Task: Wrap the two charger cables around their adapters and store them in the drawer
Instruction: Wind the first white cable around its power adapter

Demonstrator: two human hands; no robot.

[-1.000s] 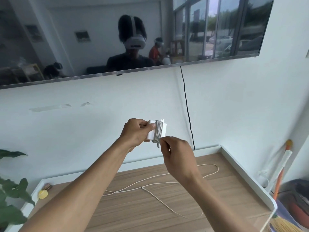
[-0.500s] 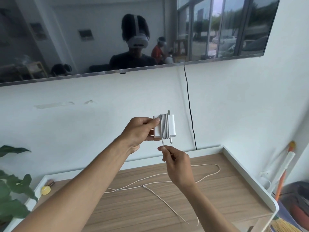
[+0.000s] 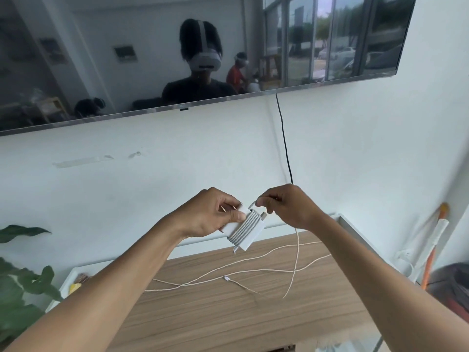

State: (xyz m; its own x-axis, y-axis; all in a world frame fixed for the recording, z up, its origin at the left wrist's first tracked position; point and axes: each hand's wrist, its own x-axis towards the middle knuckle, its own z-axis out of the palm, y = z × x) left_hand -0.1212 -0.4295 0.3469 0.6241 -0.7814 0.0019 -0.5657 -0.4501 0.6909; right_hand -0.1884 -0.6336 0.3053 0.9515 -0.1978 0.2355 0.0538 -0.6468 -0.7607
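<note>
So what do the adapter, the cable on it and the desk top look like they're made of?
Adapter: smooth white plastic, by its even matte faces. Wrapped cable: grey rubbery sheath, probably, coils lying smooth. Desk top: wood-grain surface, likely laminate; white rim looks painted or plastic.

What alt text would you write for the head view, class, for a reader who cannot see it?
Two bare hands hold a white adapter above a wooden desk: left hand gripping it, right hand pinching the white cable partly wound around it. Loose cable trails onto the desk.

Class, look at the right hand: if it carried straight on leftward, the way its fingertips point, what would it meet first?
Probably the left hand holding the adapter; the right hand points at it, though depth is unclear.
</note>
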